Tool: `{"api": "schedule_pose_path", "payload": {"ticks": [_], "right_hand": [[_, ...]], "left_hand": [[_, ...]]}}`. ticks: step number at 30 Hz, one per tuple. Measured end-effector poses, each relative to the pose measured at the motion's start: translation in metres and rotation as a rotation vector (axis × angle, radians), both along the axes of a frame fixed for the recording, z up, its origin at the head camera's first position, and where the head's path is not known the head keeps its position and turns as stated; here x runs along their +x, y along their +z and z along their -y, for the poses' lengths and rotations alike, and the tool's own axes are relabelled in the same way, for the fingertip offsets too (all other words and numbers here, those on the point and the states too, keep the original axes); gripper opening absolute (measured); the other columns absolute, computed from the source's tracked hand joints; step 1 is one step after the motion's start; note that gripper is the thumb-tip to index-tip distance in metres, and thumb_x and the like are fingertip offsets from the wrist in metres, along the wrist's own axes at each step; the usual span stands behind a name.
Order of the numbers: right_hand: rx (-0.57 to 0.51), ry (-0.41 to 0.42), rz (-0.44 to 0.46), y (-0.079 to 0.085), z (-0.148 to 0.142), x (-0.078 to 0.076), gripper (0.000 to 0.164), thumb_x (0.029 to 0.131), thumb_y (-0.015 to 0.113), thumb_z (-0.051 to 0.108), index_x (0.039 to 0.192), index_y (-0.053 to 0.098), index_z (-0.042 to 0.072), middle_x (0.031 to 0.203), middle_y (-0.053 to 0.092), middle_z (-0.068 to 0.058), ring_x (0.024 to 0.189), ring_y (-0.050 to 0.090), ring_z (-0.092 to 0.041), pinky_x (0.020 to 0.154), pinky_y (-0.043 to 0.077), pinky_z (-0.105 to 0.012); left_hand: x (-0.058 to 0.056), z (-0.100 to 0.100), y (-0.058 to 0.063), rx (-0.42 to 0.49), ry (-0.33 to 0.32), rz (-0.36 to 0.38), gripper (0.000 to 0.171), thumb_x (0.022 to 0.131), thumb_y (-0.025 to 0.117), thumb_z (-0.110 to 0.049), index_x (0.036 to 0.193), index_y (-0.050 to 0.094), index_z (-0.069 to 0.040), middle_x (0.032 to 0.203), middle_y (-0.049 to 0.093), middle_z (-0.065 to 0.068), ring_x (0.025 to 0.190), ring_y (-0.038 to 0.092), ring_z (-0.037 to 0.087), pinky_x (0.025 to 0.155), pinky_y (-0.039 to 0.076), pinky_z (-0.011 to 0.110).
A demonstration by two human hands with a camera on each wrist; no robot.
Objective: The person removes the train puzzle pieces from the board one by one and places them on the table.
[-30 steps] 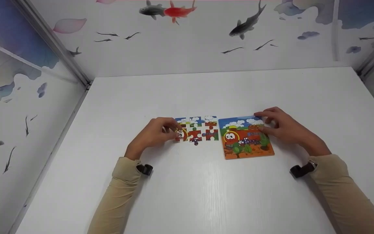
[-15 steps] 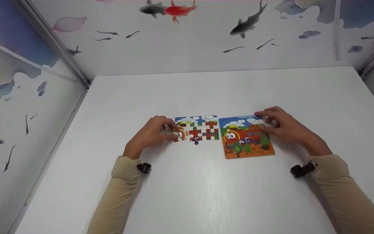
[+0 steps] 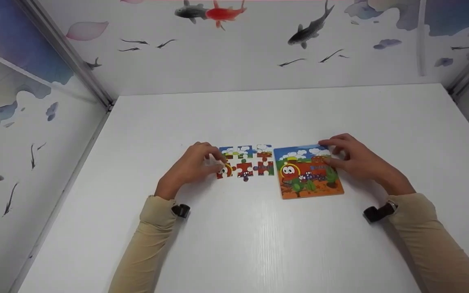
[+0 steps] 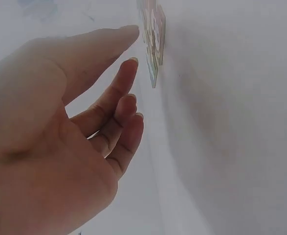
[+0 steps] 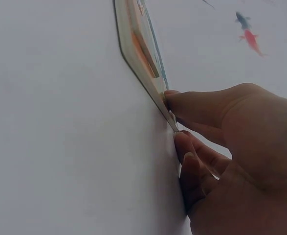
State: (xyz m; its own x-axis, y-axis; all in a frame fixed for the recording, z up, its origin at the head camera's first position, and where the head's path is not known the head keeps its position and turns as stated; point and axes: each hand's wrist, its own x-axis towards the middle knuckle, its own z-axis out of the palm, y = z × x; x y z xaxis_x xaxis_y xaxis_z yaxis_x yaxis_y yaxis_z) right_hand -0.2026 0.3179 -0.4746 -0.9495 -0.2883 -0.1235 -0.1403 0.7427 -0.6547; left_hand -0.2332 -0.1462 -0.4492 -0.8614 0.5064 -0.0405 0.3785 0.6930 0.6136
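Observation:
In the head view, my left hand (image 3: 196, 165) is over the left side of a jigsaw piece with a train's face (image 3: 227, 170), its fingertips hiding part of that piece. The left wrist view has a gap between thumb and fingers, with nothing in it; the puzzle pieces (image 4: 154, 36) lie just past the fingertips. Whether they touch is hard to tell. At the upper right corner of a square train picture board (image 3: 310, 173), my right hand (image 3: 354, 158) grips the edge. Its thumb (image 5: 197, 105) lies on the face and other fingers bend beside the rim.
Several more jigsaw pieces (image 3: 244, 169) lie in two rows, slightly apart, left of the board. All this is on a white table (image 3: 234, 244). A wall printed with fish (image 3: 310, 32) rises behind it, another panel (image 3: 23, 134) at left.
The train-face piece has shifted slightly left, and my left fingers have drawn back a little with it. My right hand and the board have stayed in place.

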Motion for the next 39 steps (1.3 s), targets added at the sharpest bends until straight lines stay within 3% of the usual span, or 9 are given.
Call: {"api": "schedule_pose_path", "payload": {"ticks": [6,13,17,26,30,39], "right_hand": [[0.01,-0.008,0.002,0.001,0.0,0.0,0.052,0.106,0.072,0.026,0.156,0.059,0.023,0.152,0.048,-0.014,0.13,0.05,-0.032,0.101,0.048,-0.037],[0.003,-0.016,0.026,0.002,0.001,0.001,0.052,0.106,0.072,0.026,0.157,0.059,0.022,0.154,0.046,-0.015,0.131,0.049,-0.034,0.103,0.048,-0.042],[0.0,-0.017,0.03,0.0,0.0,-0.001,0.052,0.106,0.071,0.025,0.157,0.058,0.023,0.155,0.046,-0.014,0.132,0.048,-0.034,0.105,0.048,-0.045],[-0.008,-0.012,0.022,0.0,0.0,-0.001,0.052,0.106,0.072,0.026,0.156,0.06,0.022,0.154,0.047,-0.014,0.13,0.049,-0.032,0.101,0.048,-0.037],[-0.012,-0.011,0.021,0.0,-0.001,-0.001,0.052,0.106,0.072,0.027,0.156,0.06,0.022,0.155,0.047,-0.014,0.13,0.05,-0.032,0.1,0.048,-0.034],[-0.019,-0.008,0.027,0.0,-0.002,-0.002,0.052,0.106,0.072,0.025,0.157,0.059,0.022,0.155,0.046,-0.014,0.13,0.049,-0.032,0.102,0.047,-0.041]], "left_hand": [[0.005,-0.018,0.002,0.031,-0.02,-0.049,0.016,0.103,0.076,-0.018,0.116,0.082,-0.012,0.113,0.075,0.005,0.113,0.061,0.029,0.102,0.052,0.045],[0.015,-0.043,0.004,0.077,-0.143,-0.09,0.015,0.104,0.075,-0.016,0.114,0.083,-0.009,0.109,0.077,0.005,0.109,0.064,0.033,0.096,0.054,0.049],[0.022,-0.056,0.002,0.078,-0.175,-0.097,0.016,0.104,0.075,-0.016,0.115,0.083,-0.01,0.109,0.078,0.003,0.109,0.064,0.03,0.095,0.056,0.045],[0.031,-0.08,-0.004,0.05,-0.231,-0.125,0.018,0.105,0.073,-0.017,0.119,0.083,-0.013,0.109,0.081,0.0,0.103,0.065,0.025,0.09,0.051,0.035],[0.035,-0.094,-0.003,0.055,-0.258,-0.135,0.019,0.105,0.072,-0.017,0.12,0.083,-0.012,0.112,0.082,0.0,0.106,0.069,0.021,0.094,0.053,0.034],[0.046,-0.126,-0.003,0.012,-0.269,-0.189,0.026,0.104,0.074,-0.025,0.128,0.078,-0.014,0.118,0.078,-0.001,0.119,0.067,0.018,0.11,0.052,0.036]]}}
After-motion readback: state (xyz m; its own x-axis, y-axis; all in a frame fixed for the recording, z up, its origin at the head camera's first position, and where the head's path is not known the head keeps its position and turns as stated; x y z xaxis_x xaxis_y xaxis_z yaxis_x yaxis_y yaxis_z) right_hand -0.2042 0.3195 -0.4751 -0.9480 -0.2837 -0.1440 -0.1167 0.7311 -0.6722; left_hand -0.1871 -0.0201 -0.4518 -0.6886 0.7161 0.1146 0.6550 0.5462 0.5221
